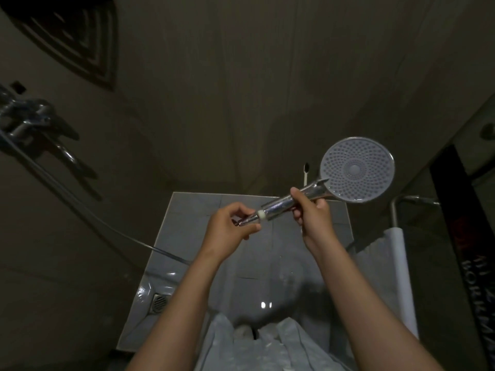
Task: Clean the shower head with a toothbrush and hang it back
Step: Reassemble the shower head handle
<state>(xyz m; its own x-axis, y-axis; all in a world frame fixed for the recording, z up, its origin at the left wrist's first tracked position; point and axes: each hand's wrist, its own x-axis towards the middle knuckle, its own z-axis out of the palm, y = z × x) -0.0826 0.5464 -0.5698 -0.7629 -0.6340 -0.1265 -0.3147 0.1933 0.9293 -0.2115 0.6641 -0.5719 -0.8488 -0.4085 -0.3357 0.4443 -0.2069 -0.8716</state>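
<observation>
Walls of dull beige panelling (241,76) fill most of the dim view, and the dark slatted vent (80,46) at upper left is hard to make out. Below, the glossy grey tiled floor (187,210) is partly hidden by both forearms. A white towel (393,263) hangs on a metal rail at the right. The chrome mixer tap (29,121) is cut off at the left edge, and the thin metal hose (80,204) runs from it toward the hands. The shower head with a round, grey, dotted face and shiny chrome handle (357,170) is held up over the floor. The right hand (312,212) is curled around its handle, and the left hand (230,227) pinches the hose fitting at the handle's base. Behind, the white toothbrush with dark bristles (306,172) stands upright, its lower end hidden. A small round metal drain (160,302) sits in the floor's left corner.
</observation>
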